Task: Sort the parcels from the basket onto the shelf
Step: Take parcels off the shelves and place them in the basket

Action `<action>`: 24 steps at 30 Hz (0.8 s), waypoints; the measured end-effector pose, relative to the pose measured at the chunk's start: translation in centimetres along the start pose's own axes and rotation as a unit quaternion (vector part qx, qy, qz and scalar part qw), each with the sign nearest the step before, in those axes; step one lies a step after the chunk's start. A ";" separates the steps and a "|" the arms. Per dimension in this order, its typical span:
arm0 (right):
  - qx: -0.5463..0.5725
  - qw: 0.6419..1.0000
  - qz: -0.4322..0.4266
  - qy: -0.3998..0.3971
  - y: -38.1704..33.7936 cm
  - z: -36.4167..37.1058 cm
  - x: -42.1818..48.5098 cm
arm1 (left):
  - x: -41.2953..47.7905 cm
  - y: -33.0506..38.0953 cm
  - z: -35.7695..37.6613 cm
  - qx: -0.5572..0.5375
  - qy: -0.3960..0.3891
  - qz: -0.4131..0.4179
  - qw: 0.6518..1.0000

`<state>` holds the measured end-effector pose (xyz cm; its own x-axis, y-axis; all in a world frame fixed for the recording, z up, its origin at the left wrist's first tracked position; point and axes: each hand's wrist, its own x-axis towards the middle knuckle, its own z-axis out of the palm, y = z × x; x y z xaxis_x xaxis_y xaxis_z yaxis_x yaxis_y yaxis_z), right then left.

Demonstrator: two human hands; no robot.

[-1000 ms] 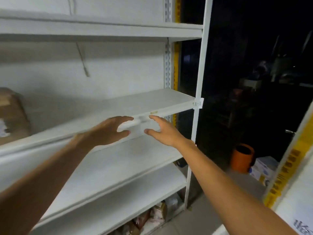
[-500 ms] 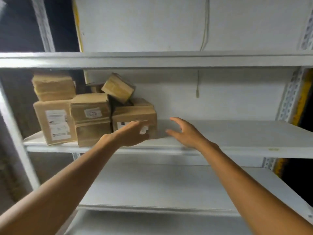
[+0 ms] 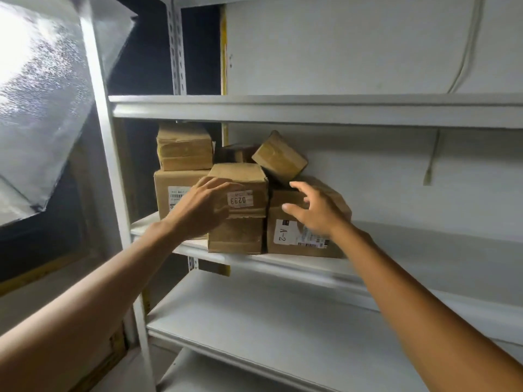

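Your left hand (image 3: 202,206) and right hand (image 3: 314,210) reach spread-fingered, gripping nothing, toward upright boxes (image 3: 239,190) at the shelf (image 3: 424,267) edge; its right side lies bare.

Brown cardboard parcels (image 3: 237,190) sit piled at the white shelf's (image 3: 396,273) left end.

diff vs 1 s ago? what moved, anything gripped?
View swung left from the bare shelf end to the parcel stack. Left hand moved onto the parcel labelled 0233; right hand came up open before the A-2 box. No closed grip yet. Parcels keep their half-second-ago arrangement; tilted parcel still leans on top.
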<state>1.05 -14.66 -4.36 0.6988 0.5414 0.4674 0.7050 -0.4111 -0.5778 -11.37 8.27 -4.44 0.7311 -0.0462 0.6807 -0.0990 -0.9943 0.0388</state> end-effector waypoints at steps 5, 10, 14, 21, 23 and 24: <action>0.046 0.998 -0.031 -0.030 -1.8 2.5 3.7 | 0.4 -1.9 -0.1 0.044 -0.010 -0.027 0.999; 0.082 0.995 -0.039 -0.044 -2.3 4.7 7.1 | 2.1 -3.3 0.8 0.055 -0.025 -0.088 0.994; 0.114 0.993 -0.012 -0.035 -1.6 6.3 8.8 | 3.2 -4.1 2.3 -0.042 -0.023 -0.114 0.992; 0.219 0.974 0.052 -0.007 -2.8 7.7 8.6 | 3.2 -3.7 3.0 -0.124 0.018 -0.149 0.981; 0.225 0.973 0.060 0.005 -3.3 7.8 8.3 | 2.9 -3.6 2.9 -0.134 0.027 -0.152 0.979; 0.212 0.975 0.058 0.019 -3.4 7.7 8.1 | 2.6 -3.6 2.8 -0.138 0.032 -0.153 0.978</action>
<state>3.40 -3.24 -3.79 0.7808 0.4788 0.4014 0.5126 -0.1237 -0.8497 -7.20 11.42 -4.89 0.7114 0.2654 0.6507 -0.0666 -0.8963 0.4384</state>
